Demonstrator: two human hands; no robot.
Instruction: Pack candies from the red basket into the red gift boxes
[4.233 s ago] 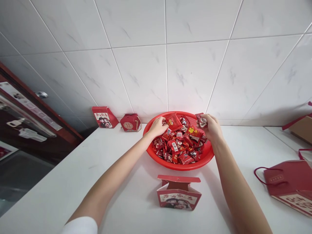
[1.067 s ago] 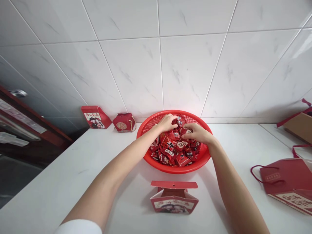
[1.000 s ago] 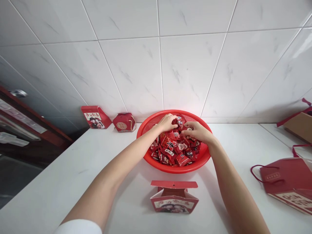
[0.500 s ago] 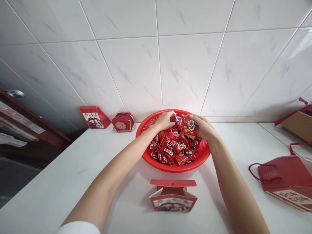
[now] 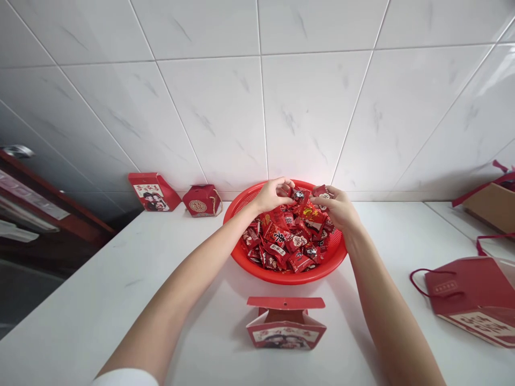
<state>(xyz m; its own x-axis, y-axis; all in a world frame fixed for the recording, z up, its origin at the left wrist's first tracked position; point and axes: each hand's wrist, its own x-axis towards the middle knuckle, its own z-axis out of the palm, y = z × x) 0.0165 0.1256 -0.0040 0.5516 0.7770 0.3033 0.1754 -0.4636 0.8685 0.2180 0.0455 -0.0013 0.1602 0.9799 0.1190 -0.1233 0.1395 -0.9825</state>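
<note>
A red plastic basket [image 5: 289, 277] with perforated sides holds a heap of red-wrapped candies [image 5: 277, 236]. Over its back left part, my left hand [image 5: 274, 195] has thumb and fingers apart, beside a shiny dark red candy [image 5: 298, 195]. At the back right, my right hand [image 5: 341, 210] pinches a red candy packet [image 5: 321, 196] with a pale label. In front of the basket stands a red gift box [image 5: 285, 332] with its top open and a printed couple on its front.
At the wall on the left stand a red box with a picture [image 5: 152, 193] and a small red box with a cord [image 5: 201, 201]. On the right lie a red gift bag [image 5: 462, 284] and a brown cardboard box [image 5: 488, 206]. White tiles [image 5: 306, 118] rise behind.
My left hand's fingers have spread, and the shiny candy now shows beside them. My right hand has turned slightly, with the candy packet still in it and its thumb now visible.
</note>
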